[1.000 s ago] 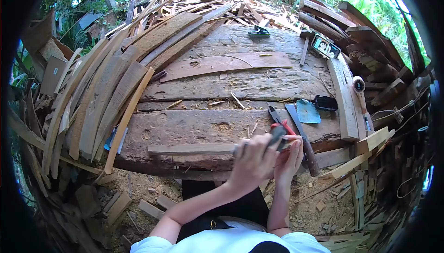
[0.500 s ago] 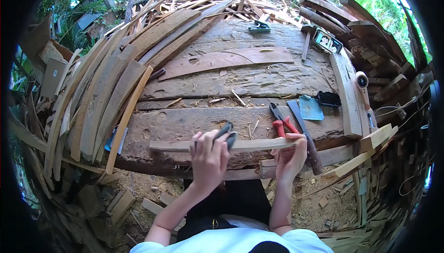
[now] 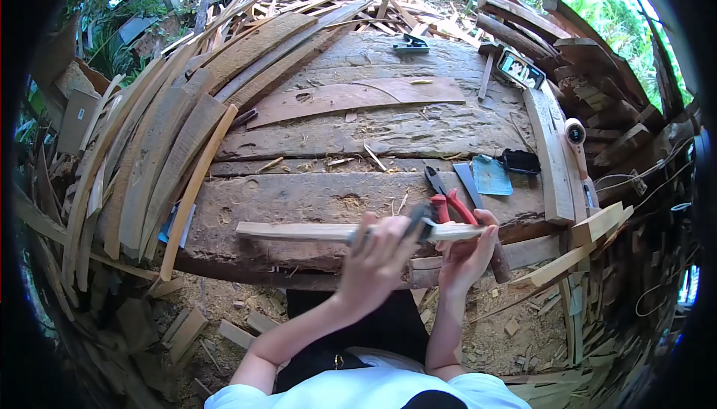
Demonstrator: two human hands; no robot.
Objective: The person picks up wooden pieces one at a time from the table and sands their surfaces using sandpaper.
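A long squared wooden stick [image 3: 299, 231] lies crosswise near the bench's front edge. My left hand [image 3: 379, 259] is closed around a small dark tool [image 3: 418, 218] set over the stick; motion blur and my fingers hide its exact kind. At the stick's right end, my right hand [image 3: 464, 259] grips the wood with fingers and thumb. Just behind that end lie pliers with red handles [image 3: 457, 203], partly covered by the stick. Beside them is a hammer-like tool with a flat dark blade [image 3: 467, 179] and a wooden handle [image 3: 500, 263].
Long planks [image 3: 160, 162] are piled along the left side. A thin board [image 3: 358, 101] lies across the bench [image 3: 336, 192]. Farther back are a green tool [image 3: 411, 44] and a phone [image 3: 520, 70]. A black tray [image 3: 521, 161] and blue sheet [image 3: 492, 175] sit at right.
My left hand and the dark tool have slid right along the stick, close to my right hand. My right hand keeps hold of the stick's end. The whole view has shifted slightly.
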